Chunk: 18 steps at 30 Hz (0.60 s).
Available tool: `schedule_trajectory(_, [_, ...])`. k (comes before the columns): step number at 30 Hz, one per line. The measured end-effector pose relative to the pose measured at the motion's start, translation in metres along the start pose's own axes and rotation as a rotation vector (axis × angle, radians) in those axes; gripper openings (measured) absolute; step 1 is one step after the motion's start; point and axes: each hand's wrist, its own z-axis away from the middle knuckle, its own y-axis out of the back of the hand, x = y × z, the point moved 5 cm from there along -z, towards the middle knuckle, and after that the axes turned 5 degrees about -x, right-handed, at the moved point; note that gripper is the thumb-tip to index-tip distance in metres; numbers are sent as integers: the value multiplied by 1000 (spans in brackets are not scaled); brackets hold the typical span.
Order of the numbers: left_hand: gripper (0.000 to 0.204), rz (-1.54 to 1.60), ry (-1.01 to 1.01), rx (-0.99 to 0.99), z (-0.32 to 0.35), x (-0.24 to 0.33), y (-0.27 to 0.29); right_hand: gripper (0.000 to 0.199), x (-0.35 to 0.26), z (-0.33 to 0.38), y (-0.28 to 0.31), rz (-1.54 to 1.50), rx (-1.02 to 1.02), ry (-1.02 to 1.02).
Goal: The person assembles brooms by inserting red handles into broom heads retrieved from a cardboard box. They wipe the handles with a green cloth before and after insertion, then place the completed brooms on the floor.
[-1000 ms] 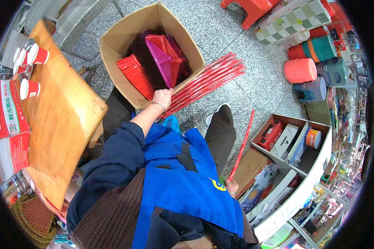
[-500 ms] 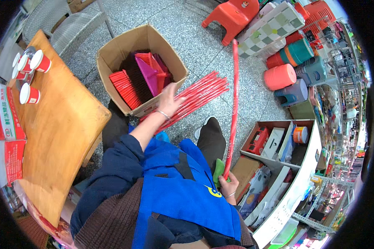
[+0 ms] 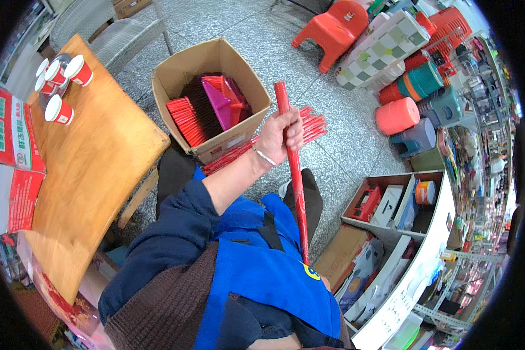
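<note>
My left hand (image 3: 280, 134) is closed round the upper part of a red stick (image 3: 298, 198), like a broom handle, held nearly upright in front of me. Its lower end runs down to my blue apron (image 3: 256, 286). Of my right hand (image 3: 326, 284) only a sliver of skin shows beside the apron; its fingers are hidden. Behind my left hand, a bundle of similar red sticks (image 3: 313, 123) leans low by an open cardboard box (image 3: 242, 70). Red-bristled broom heads (image 3: 185, 119) and a purple plastic piece (image 3: 219, 105) lie inside the box.
A wooden table (image 3: 99, 151) with red-and-white paper cups (image 3: 59, 109) stands at left. On the right is a white shelf unit (image 3: 417, 268) holding boxes. Farther back are a red plastic stool (image 3: 332, 32), stacked stools and buckets (image 3: 397, 115), and crowded store racks.
My left hand has left the bundle and now grips the single red stick. The stick's top has come lower and leftward. My right hand and the green cloth beside it have gone mostly from sight.
</note>
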Motion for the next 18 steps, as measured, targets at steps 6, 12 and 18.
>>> schedule_trajectory(6, [26, 65, 77, -335, 26, -11, -63, 31, -36, -15, 5, -49, 112, 208])
schedule_trajectory(12, [24, -49, 166, -425, 22, -43, -111, 22, -48, -24, 3, 198, 269, 214])
schedule_trajectory(18, [43, -851, 68, -265, 9, -74, -70, 15, -9, 10, 109, -374, 861, 110])
